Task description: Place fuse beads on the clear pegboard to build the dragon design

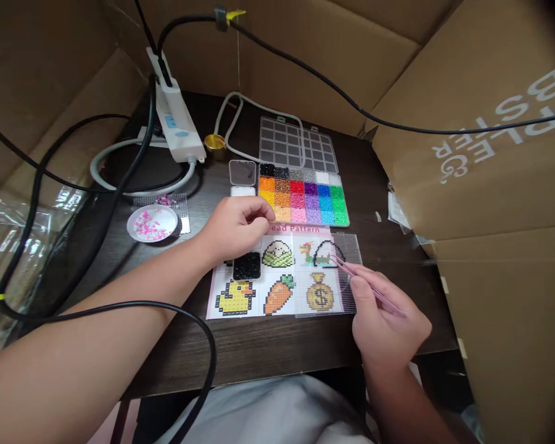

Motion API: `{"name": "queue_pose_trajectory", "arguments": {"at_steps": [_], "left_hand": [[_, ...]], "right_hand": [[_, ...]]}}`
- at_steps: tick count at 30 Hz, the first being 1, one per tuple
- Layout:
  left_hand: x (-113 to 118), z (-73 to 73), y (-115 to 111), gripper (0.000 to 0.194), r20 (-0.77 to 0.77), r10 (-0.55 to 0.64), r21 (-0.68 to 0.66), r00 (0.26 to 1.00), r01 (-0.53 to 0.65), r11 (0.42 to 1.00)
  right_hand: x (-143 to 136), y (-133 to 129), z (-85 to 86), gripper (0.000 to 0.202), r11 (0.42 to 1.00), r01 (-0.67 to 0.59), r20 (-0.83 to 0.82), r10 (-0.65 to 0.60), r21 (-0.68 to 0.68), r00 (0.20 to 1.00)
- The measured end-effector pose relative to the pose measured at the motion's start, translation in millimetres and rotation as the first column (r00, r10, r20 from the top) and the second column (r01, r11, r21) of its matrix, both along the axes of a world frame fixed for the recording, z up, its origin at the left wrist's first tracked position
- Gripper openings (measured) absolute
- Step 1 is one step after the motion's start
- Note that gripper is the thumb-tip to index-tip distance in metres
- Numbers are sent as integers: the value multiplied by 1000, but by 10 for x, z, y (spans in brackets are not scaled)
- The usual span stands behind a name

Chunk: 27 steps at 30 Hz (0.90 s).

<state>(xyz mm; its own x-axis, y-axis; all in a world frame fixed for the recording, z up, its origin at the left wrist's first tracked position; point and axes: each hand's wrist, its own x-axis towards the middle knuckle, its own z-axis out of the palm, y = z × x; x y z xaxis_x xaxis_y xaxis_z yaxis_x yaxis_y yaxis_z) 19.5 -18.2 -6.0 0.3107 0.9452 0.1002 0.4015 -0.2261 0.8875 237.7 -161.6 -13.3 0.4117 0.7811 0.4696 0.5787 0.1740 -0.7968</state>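
My right hand (388, 314) grips pink tweezers (374, 291). Their tips reach over a clear pegboard (350, 246), close to a curved line of black beads (326, 242). Under the pegboard lies a bead pattern sheet (259, 313) with a duck, a carrot, a money bag and other pictures. My left hand (238, 229) is closed above the sheet's upper left, fingers curled by the front edge of a bead box (300, 200) sorted by colour. Whatever its fingers may hold is hidden. Just below that hand sits a small box of black beads (246, 265).
A white dish (152, 223) of pink and white beads overlaps another pegboard (183, 213) at left. Behind are a power strip (178, 120), a gold cup (215, 143) and the box's open lid (298, 145). A black cable (203, 320) crosses my left forearm. Cardboard walls (444, 185) surround the table.
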Motion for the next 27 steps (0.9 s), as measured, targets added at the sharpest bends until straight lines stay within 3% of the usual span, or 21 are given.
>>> {"name": "queue_pose_trajectory", "arguments": {"at_steps": [5, 7, 11, 27], "left_hand": [[-4, -29, -7, 16, 13, -22, 25, 1000, 21, 999], [-6, -36, -8, 16, 26, -31, 25, 999, 30, 999], [-3, -47, -12, 17, 45, -32, 35, 998, 31, 999], [8, -42, -22, 16, 65, -41, 45, 997, 38, 998]], "right_hand": [[-376, 49, 117, 21, 935, -353, 31, 353, 4, 935], [-514, 85, 128, 17, 914, -407, -10, 407, -10, 914], [-635, 129, 95, 13, 903, -427, -53, 424, -51, 904], [-640, 150, 82, 12, 890, -443, -53, 440, -110, 896]]}}
